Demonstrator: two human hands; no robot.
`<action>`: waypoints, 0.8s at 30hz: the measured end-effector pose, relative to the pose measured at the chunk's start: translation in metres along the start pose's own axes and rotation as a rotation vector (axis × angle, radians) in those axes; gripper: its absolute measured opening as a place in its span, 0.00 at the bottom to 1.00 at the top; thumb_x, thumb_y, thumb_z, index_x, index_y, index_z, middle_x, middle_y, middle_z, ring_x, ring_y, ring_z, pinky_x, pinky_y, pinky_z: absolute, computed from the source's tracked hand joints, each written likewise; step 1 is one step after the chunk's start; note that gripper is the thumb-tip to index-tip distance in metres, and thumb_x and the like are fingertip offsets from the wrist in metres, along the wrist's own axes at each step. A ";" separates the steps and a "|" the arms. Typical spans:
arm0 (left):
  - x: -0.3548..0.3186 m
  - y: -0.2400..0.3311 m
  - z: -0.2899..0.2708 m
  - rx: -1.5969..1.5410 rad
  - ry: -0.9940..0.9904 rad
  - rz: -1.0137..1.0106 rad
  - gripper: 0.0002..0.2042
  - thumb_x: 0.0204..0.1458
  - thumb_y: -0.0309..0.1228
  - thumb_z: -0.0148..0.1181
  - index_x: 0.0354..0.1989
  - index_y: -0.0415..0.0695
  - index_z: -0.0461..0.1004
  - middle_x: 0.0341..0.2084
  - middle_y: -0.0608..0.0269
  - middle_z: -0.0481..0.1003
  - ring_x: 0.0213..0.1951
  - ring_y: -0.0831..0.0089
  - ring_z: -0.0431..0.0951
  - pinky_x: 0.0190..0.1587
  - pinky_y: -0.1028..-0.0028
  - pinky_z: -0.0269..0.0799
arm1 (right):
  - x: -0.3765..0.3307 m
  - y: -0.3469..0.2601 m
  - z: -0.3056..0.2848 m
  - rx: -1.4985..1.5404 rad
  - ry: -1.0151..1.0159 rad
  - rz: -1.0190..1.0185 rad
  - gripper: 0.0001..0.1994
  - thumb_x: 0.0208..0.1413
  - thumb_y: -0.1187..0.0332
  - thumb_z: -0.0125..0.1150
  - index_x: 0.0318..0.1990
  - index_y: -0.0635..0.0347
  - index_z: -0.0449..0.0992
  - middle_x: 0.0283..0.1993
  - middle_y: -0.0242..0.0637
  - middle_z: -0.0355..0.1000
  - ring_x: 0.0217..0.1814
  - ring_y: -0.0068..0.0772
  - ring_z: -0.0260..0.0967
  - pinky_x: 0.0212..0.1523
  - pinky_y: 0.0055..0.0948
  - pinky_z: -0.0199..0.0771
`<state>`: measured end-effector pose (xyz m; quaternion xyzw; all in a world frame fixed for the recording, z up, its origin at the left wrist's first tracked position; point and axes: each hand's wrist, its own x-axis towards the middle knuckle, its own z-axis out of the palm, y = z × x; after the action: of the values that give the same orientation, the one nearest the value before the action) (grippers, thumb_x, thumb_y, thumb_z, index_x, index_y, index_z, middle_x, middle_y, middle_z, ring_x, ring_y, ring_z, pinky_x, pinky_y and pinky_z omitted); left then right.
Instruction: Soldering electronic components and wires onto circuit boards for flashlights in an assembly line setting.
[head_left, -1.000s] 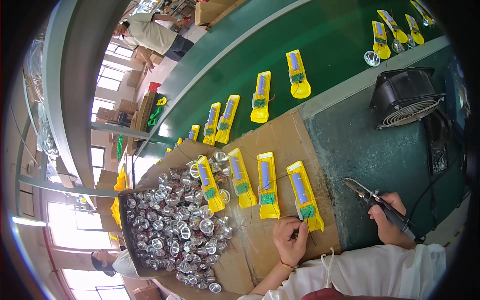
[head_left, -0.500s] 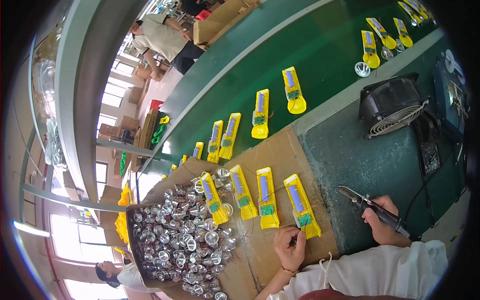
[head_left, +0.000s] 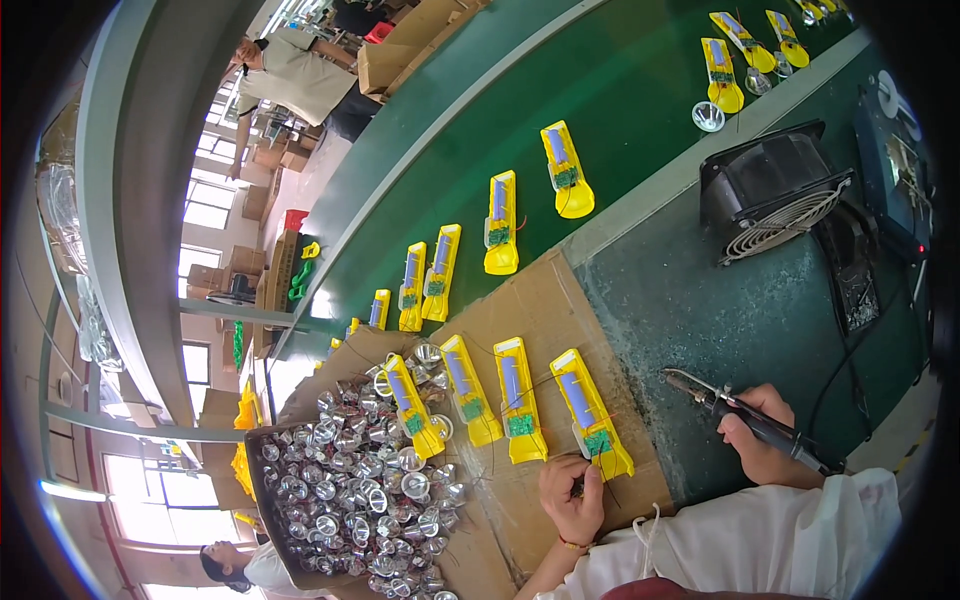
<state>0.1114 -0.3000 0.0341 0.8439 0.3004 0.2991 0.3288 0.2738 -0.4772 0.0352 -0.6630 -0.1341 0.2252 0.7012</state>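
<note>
My right hand [head_left: 759, 440] grips a soldering iron [head_left: 745, 416] with a dark handle, its tip pointing left over the dark green bench. My left hand [head_left: 573, 500] is closed at the lower end of a yellow plastic housing [head_left: 592, 413], thumb against curled fingers. Something small and dark shows between them, too hidden to name. That housing carries a blue-violet cylindrical cell, a green circuit board [head_left: 597, 442] and thin wires. Three similar yellow housings [head_left: 521, 400] lie to its left on the cardboard. The iron's tip is apart from the housings.
A cardboard box [head_left: 262, 470] full of silvery reflector cups [head_left: 376, 499] stands at the left. More yellow housings [head_left: 567, 170] sit along the green belt [head_left: 430, 190] beyond. A black fan [head_left: 770, 190] and a blue device [head_left: 893, 170] stand at the right. Two other people are farther off.
The whole view has shifted slightly, moving most things a little left. Both hands keep nearly the same pose. The person at the far upper left has an arm hanging lower.
</note>
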 end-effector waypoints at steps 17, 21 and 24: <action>0.001 0.001 -0.001 0.000 0.011 0.017 0.03 0.41 0.21 0.58 0.22 0.40 0.70 0.22 0.58 0.72 0.28 0.63 0.71 0.35 0.69 0.64 | -0.001 0.000 -0.001 -0.024 -0.027 0.004 0.10 0.49 0.69 0.59 0.33 0.64 0.65 0.22 0.35 0.71 0.23 0.19 0.67 0.24 0.21 0.67; 0.001 0.001 -0.001 0.013 -0.004 0.017 0.03 0.41 0.21 0.58 0.22 0.40 0.70 0.22 0.58 0.72 0.28 0.63 0.71 0.35 0.69 0.64 | 0.000 -0.001 -0.001 -0.031 -0.026 -0.003 0.11 0.50 0.68 0.59 0.33 0.64 0.65 0.22 0.35 0.71 0.22 0.19 0.67 0.24 0.21 0.67; 0.001 0.002 -0.001 0.014 -0.010 0.017 0.03 0.41 0.22 0.58 0.22 0.40 0.70 0.22 0.58 0.72 0.28 0.63 0.71 0.35 0.69 0.64 | -0.001 0.001 -0.001 -0.020 -0.024 -0.007 0.11 0.50 0.68 0.58 0.33 0.64 0.65 0.23 0.35 0.71 0.23 0.19 0.67 0.24 0.21 0.67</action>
<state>0.1120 -0.2998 0.0368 0.8501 0.2939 0.2957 0.3218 0.2733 -0.4784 0.0338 -0.6669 -0.1469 0.2293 0.6936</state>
